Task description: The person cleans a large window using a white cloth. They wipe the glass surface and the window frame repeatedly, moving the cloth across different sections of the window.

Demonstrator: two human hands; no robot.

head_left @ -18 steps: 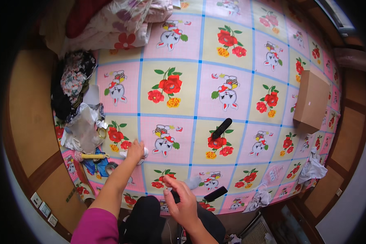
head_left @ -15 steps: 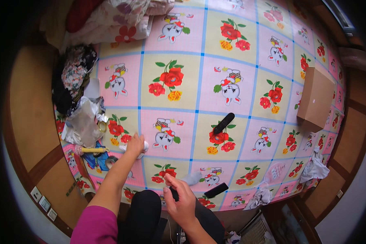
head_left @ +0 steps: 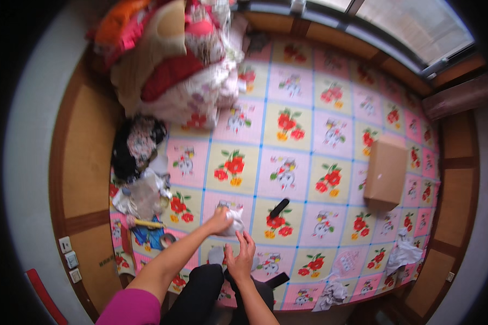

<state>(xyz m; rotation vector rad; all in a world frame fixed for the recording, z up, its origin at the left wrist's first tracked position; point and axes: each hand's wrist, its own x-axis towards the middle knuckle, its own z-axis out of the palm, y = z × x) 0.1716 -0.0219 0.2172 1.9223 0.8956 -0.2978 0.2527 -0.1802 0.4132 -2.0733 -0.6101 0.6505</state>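
Observation:
My left hand (head_left: 218, 221) reaches forward over the flowered floor mat (head_left: 309, 146) and is closed on a crumpled white wad (head_left: 235, 222). My right hand (head_left: 242, 253) hovers just behind it with fingers spread, holding nothing, beside a pale grey scrap (head_left: 217, 254) on the mat. A slim black object (head_left: 279, 207) lies a short way right of the wad. A second black object (head_left: 277, 280) lies near my dark-clad knees (head_left: 200, 287).
A brown cardboard box (head_left: 385, 173) sits on the mat at right. Piled bedding (head_left: 173, 70) fills the far left corner. Bags and clutter (head_left: 141, 184) with a yellow-handled tool (head_left: 146, 223) line the left edge. White crumpled scraps (head_left: 404, 252) lie at the right front.
The view has tilted up, showing the bedding and window. My left hand moved right, toward the black object, with the white wad in it. My right hand rose forward and opened.

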